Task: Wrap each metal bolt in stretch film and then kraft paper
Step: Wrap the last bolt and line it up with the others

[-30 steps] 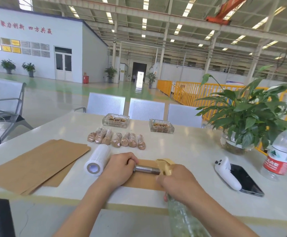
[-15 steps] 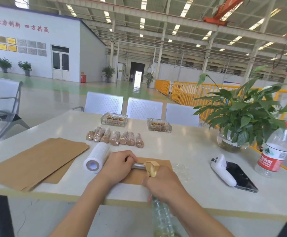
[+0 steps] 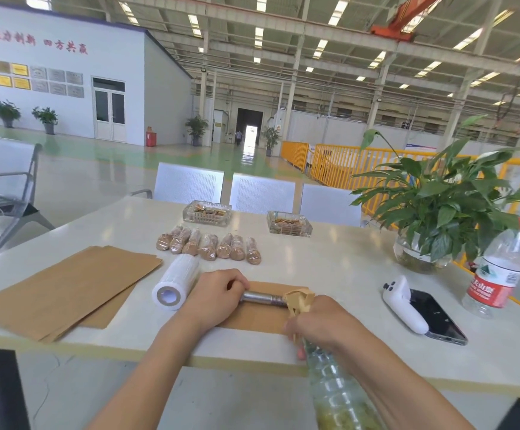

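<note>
One table [image 3: 345, 274] carried all, largest first: kraft paper stack [image 3: 66, 287] near left edge, ready to draw from. Stretch film roll [image 3: 176, 282] just beside my left hand [image 3: 212, 297], within reach. Left fingers curled round bolt [image 3: 263, 297] head, steadying it over kraft sheet [image 3: 252, 318] by front edge. Right hand [image 3: 323, 321] gripped spray bottle [image 3: 336, 392], its nozzle at the threads.

White table [image 3: 330, 274], far side: two clear glass dishes with brown contents, left [image 3: 207, 213] and right [image 3: 289, 223], well apart. Right end: green leafy plant in a round glass vase [image 3: 419, 254]; just beside it, a clear plastic water bottle with red label and red cap [image 3: 500, 271], upright. White handheld controller [image 3: 404, 304] touches a black smartphone [image 3: 438, 316]. Three grey perforated metal chair backs [image 3: 261, 193] behind the table.
</note>
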